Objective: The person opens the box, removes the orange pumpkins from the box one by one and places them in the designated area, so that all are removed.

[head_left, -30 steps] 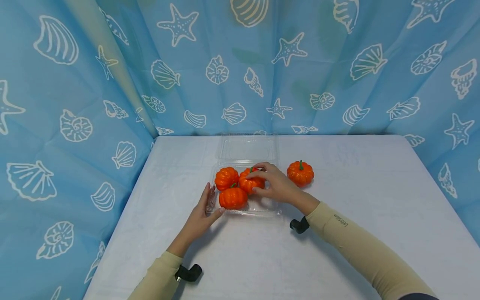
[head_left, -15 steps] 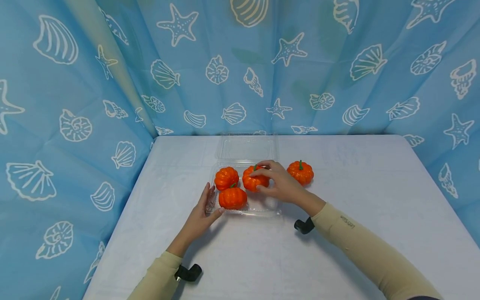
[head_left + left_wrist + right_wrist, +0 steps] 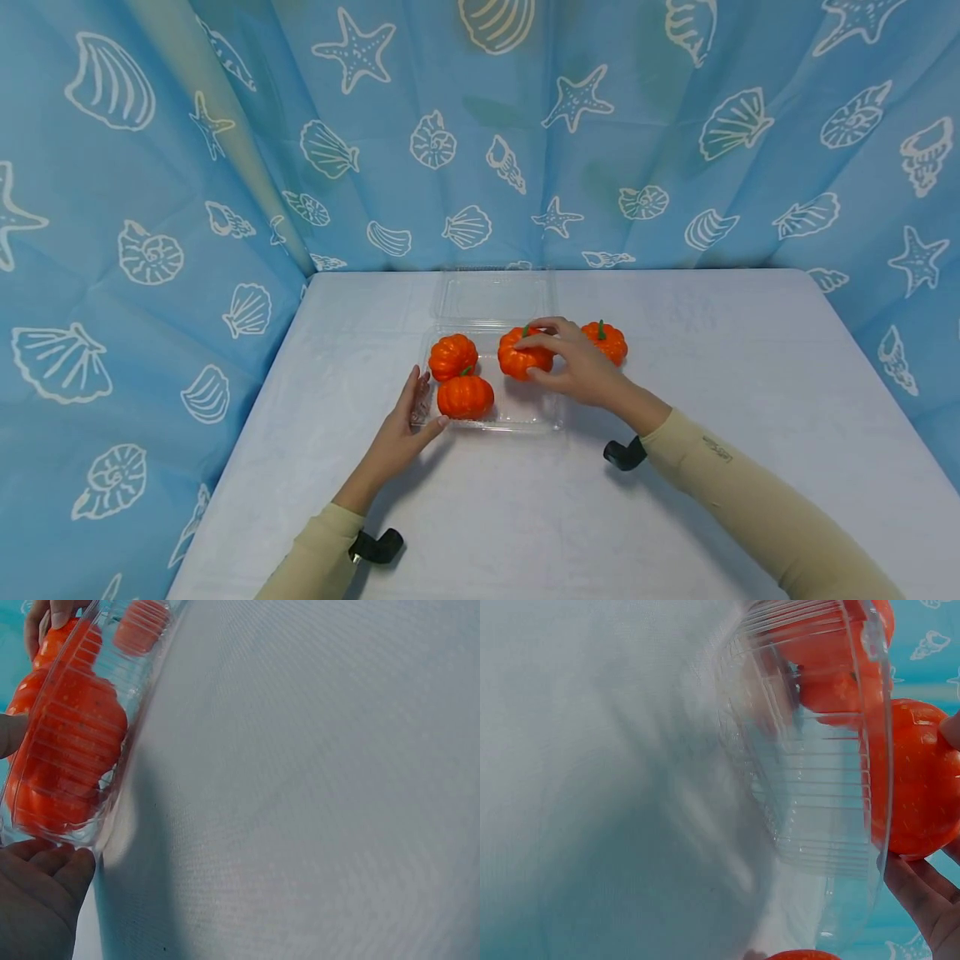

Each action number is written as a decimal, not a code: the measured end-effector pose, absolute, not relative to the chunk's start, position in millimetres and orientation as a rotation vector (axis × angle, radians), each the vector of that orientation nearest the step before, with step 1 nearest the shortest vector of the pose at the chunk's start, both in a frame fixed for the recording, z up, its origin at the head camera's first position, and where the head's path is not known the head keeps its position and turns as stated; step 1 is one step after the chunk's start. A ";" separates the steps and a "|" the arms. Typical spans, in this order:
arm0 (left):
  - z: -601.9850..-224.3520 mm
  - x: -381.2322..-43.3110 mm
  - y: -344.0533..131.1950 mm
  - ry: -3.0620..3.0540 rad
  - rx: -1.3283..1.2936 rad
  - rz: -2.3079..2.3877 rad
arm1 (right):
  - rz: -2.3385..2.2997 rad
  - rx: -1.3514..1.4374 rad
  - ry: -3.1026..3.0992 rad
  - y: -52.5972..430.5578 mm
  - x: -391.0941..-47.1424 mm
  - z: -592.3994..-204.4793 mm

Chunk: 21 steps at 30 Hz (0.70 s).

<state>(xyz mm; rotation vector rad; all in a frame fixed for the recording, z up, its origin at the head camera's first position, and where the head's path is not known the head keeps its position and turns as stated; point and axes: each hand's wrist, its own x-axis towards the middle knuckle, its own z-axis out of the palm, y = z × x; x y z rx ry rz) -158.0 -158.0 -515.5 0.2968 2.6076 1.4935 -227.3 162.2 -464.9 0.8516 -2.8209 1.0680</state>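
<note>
A clear plastic clamshell container (image 3: pixel 517 414) lies with its lid (image 3: pixel 495 297) folded back towards the curtain. Two small orange pumpkins sit in its left half, one behind (image 3: pixel 453 357) and one in front (image 3: pixel 466 397). My right hand (image 3: pixel 588 367) grips a third pumpkin (image 3: pixel 517 358) by its side, fingers over the top near the green stem and thumb below, over the container's right half. My left hand (image 3: pixel 401 433) rests at the container's left front corner, its fingers along the left wall and thumb at the front rim; the left wrist view shows these fingers (image 3: pixel 52 866) against the wall.
Another orange pumpkin (image 3: pixel 611 343) lies on the white-covered table (image 3: pixel 712 350) right of the container, partly behind my right hand. A blue shell-print curtain (image 3: pixel 480 183) hangs along the table's back and left edges.
My right hand has moved right and slightly back with the pumpkin, away from the other two in the container. My left hand has stayed in place.
</note>
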 end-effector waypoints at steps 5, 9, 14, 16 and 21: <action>-515.8 -157.9 -158.2 2.606 0.294 1.492 | 1.065 0.806 -2.848 168.2 -224.7 -461.4; -516.7 -158.7 -158.2 2.605 0.297 1.494 | 1.076 0.773 -2.841 174.0 -223.3 -462.2; -517.3 -159.2 -158.6 2.602 0.304 1.500 | 1.091 0.760 -2.816 180.2 -221.2 -462.8; -517.3 -159.1 -158.8 2.598 0.305 1.508 | 1.082 0.752 -2.814 182.8 -220.2 -462.7; -517.7 -158.9 -158.6 2.599 0.309 1.522 | 1.085 0.717 -2.811 190.6 -217.4 -462.9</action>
